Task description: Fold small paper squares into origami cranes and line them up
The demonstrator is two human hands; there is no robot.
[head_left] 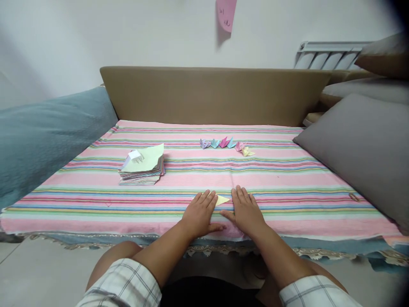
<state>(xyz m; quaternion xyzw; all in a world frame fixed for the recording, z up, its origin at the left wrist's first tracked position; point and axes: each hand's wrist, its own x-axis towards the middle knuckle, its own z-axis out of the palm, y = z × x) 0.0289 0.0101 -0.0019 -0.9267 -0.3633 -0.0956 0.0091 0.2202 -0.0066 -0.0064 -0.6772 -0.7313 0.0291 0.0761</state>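
L hand (200, 213), flat w/ thumb out, partly covers small pale-yellow paper triangle (222, 200) on pink striped cloth (281, 181), prob. steadying it; R hand (246, 213), also flat, grips nothing nr its tip. White plastic plug (134, 155) likely weighs down multicoloured paper stack (142, 175).

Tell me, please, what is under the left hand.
Under the left hand lies a pale yellow paper on striped cloth; a pointed end shows, the covered part cannot be seen.
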